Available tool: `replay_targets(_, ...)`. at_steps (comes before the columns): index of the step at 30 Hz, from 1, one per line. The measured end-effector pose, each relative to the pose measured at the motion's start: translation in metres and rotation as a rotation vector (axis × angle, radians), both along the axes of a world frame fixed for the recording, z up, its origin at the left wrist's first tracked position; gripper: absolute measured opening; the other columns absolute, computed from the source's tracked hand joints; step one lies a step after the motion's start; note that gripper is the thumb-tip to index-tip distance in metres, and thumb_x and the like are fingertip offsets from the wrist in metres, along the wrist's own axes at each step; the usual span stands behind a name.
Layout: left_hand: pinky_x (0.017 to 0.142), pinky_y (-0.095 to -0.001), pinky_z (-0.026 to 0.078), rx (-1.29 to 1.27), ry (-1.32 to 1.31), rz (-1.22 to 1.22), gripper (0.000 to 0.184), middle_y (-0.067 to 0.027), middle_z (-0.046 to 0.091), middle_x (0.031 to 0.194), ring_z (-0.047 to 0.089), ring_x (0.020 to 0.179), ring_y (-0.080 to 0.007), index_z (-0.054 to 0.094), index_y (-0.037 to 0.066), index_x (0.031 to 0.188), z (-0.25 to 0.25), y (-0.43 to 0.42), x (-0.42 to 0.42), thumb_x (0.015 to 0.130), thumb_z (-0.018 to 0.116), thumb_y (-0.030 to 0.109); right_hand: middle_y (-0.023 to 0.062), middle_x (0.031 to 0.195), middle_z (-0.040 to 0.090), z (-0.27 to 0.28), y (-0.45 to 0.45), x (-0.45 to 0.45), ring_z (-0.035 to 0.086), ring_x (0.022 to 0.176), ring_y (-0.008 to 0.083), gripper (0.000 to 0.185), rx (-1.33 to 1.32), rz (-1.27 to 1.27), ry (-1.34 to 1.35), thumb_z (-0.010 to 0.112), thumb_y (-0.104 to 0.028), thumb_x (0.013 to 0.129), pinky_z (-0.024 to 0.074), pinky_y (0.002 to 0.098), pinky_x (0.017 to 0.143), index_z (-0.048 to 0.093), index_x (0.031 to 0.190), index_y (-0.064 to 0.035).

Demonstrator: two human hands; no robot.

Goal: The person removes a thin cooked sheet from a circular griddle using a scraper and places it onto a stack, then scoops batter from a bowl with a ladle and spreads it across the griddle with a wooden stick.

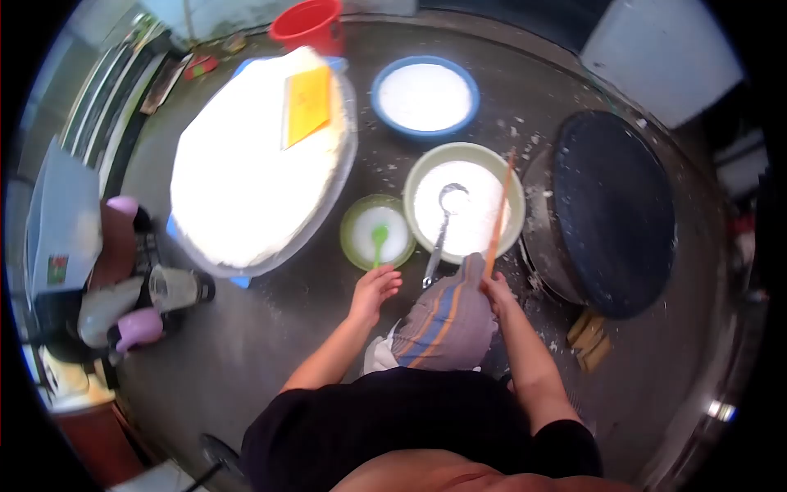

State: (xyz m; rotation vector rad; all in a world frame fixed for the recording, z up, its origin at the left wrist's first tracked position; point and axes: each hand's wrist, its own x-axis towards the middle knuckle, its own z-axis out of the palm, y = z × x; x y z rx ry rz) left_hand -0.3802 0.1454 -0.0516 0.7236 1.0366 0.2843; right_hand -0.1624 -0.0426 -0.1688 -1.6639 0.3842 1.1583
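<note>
My left hand [377, 291] is open, its fingers partly spread, just below the handle of a green spoon [379, 238]. That spoon stands in a small green bowl [348, 234] of white liquid. At the lower end of a thin wooden stick [501, 205], the fingers of my right hand [496, 293] are curled around it. The stick crosses the right side of a larger pale bowl [414, 176] holding white liquid. A metal ladle [441, 238] rests in this bowl, handle towards me. Between my hands, a striped cloth [443, 320] covers my knee.
A big round tray heaped with white material [246, 164] lies left, with a yellow-orange flat piece [309, 102] on it. Behind are a blue-rimmed basin [471, 102] and a red bucket [307, 29]. A large dark round pan [615, 213] stands right. Jugs [141, 328] sit far left.
</note>
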Motion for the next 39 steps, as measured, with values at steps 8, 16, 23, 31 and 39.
replay_targets(8,0.067,-0.0233,0.047,0.018,0.037,-0.08,0.029,-0.0101,0.06,0.093,0.059,0.078,-0.0142,0.049,-0.003,0.108,-0.012,0.0,-0.003,0.082,0.052,0.008,0.0052,0.065,0.054,0.051,-0.029,0.058,0.056,0.058,0.0163,0.024,-0.13,0.363,-0.989,0.043,-0.009,0.085,0.0452,0.0288,0.055,0.045,0.109,-0.0052)
replay_targets(16,0.065,-0.0239,0.047,0.013,0.098,-0.071,0.028,-0.0099,0.06,0.09,0.059,0.075,-0.0142,0.049,-0.004,0.107,-0.02,-0.007,-0.003,0.081,0.051,0.006,0.0194,0.092,0.06,0.135,-0.131,0.246,0.058,0.085,0.0352,0.047,-0.932,-0.13,-1.072,0.04,-0.012,0.082,0.0452,0.0411,0.075,0.033,0.128,-0.0067)
replay_targets(23,0.064,-0.0244,0.048,0.0,0.106,-0.081,0.028,-0.0103,0.059,0.09,0.058,0.075,-0.0152,0.05,-0.003,0.107,-0.016,-0.018,0.0,0.081,0.05,0.006,0.0203,0.093,0.058,0.166,-0.088,0.252,0.056,0.089,0.0355,0.043,-0.811,0.56,-1.376,0.038,-0.006,0.081,0.0446,0.041,0.075,0.037,0.123,-0.0147)
replay_targets(31,0.064,-0.0244,0.047,0.018,0.087,-0.097,0.027,-0.0097,0.059,0.091,0.058,0.076,-0.0157,0.05,-0.002,0.106,-0.023,-0.015,0.002,0.081,0.049,0.009,0.0247,0.097,0.057,0.134,-0.202,0.261,0.056,0.09,0.0378,0.036,-0.889,-0.565,-0.818,0.041,-0.009,0.078,0.0447,0.0427,0.078,0.047,0.113,-0.0013)
replay_targets(39,0.066,-0.0235,0.047,-0.02,0.035,-0.147,0.028,-0.0103,0.059,0.093,0.058,0.076,-0.0146,0.05,-0.002,0.107,-0.026,-0.02,0.016,0.081,0.049,0.009,0.0229,0.085,0.06,0.096,-0.281,0.222,0.059,0.075,0.0377,0.038,-0.868,-0.631,-0.795,0.044,-0.006,0.076,0.046,0.0424,0.064,0.049,0.114,-0.0087)
